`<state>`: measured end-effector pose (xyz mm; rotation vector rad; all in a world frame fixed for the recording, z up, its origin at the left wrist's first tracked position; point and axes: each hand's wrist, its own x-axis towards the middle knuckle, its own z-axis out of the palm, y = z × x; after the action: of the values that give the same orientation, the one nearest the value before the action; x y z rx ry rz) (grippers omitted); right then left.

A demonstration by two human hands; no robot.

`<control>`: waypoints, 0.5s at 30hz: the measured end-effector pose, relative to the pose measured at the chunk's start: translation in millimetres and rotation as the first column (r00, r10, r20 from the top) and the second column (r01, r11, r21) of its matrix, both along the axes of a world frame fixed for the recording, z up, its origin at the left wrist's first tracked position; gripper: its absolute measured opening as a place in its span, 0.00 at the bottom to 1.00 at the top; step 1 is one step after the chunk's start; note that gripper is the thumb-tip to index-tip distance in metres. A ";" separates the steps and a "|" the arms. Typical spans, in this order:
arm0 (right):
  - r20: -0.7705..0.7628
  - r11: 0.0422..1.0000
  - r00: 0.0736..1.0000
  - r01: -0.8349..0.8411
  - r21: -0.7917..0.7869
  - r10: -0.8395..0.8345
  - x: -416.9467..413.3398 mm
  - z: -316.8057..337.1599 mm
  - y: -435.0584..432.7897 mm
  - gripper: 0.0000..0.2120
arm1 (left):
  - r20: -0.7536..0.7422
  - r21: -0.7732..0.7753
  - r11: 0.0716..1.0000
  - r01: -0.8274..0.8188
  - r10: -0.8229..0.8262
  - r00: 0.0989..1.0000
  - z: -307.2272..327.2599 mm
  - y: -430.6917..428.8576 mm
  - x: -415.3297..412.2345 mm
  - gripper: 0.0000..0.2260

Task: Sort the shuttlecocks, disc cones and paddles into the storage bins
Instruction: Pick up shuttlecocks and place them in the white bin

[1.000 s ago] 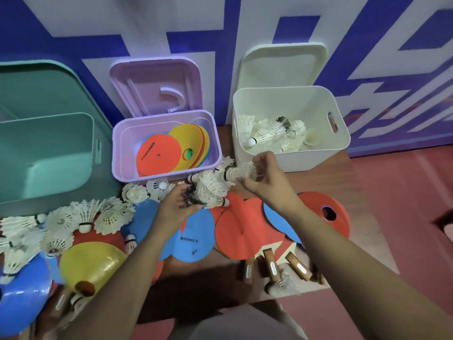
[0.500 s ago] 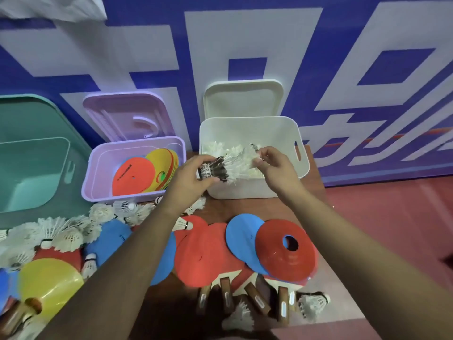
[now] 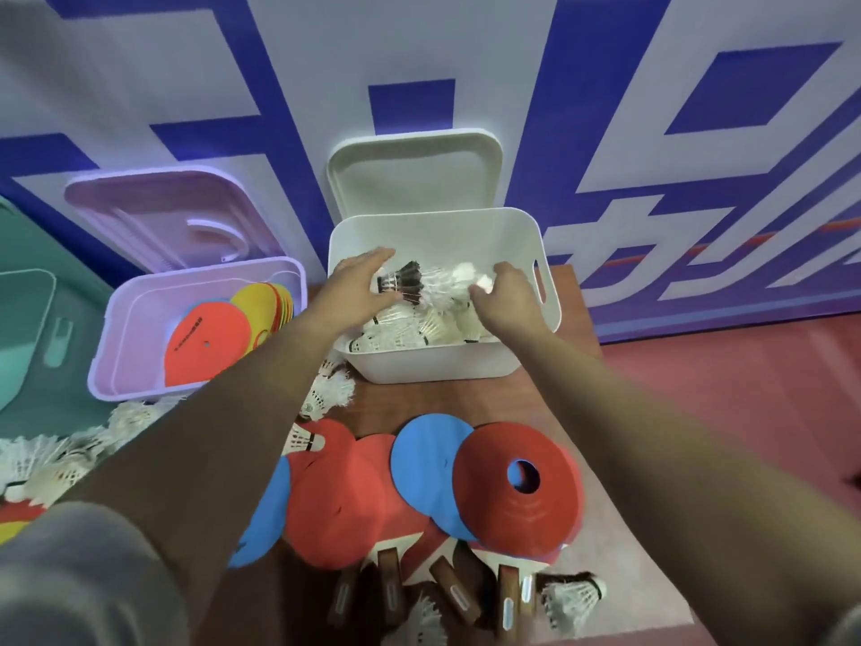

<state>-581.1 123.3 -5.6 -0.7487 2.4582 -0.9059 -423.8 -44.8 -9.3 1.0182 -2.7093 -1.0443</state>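
Both my hands reach inside the white bin [image 3: 433,366] at the back centre. Between them is a bunch of shuttlecocks [image 3: 419,284], one with dark feathers. My left hand [image 3: 356,286] holds the bunch's left end between thumb and fingers. My right hand [image 3: 508,298] curls round a white shuttlecock at the right end. More white shuttlecocks lie in the bin beneath. The purple bin [image 3: 135,352] to the left holds orange and yellow disc cones [image 3: 209,347]. On the table near me lie a red disc cone [image 3: 517,501] and red and blue paddles [image 3: 340,501], with wooden handles [image 3: 390,585].
A green bin [image 3: 28,319] stands at the far left. Loose shuttlecocks [image 3: 42,463] crowd the table's left side, some [image 3: 331,396] lie before the white bin, and one [image 3: 575,594] lies near the front edge. Both bin lids lean against the blue-and-white wall.
Both hands carried the bunch of shuttlecocks forward from above the table and lowered it into the white bin. My view has shifted right and closer to the bin.
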 end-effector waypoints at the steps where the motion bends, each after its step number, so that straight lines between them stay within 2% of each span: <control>1: -0.024 1.000 1.000 0.019 0.015 -0.018 -0.5 1.7 4.4 0.22 | 0.007 0.008 1.000 -0.009 0.009 1.000 1.4 1.5 4.3 0.29; 6: -0.015 0.992 0.997 -0.073 -0.105 0.071 26.5 20.3 37.7 0.24 | -0.146 0.004 0.992 -0.127 0.126 0.981 17.3 20.7 58.8 0.19; 9: -0.028 0.974 0.988 -0.154 -0.167 0.151 58.8 30.6 56.8 0.23 | -0.229 0.024 0.967 -0.253 0.252 0.940 23.1 36.4 116.6 0.14; 12: -0.020 0.949 0.968 -0.248 -0.194 0.249 93.6 34.3 61.2 0.23 | -0.195 0.029 0.948 -0.317 0.317 0.928 22.5 47.0 170.4 0.13; 15: -0.108 0.893 0.908 -0.418 -0.167 0.405 128.1 27.9 49.7 0.22 | -0.125 0.049 0.932 -0.360 0.364 0.923 6.3 52.2 213.2 0.10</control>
<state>-453.1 173.0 22.3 -1.3294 2.1591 -0.9594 -210.6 7.4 -3.0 1.3367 -2.2874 -1.0346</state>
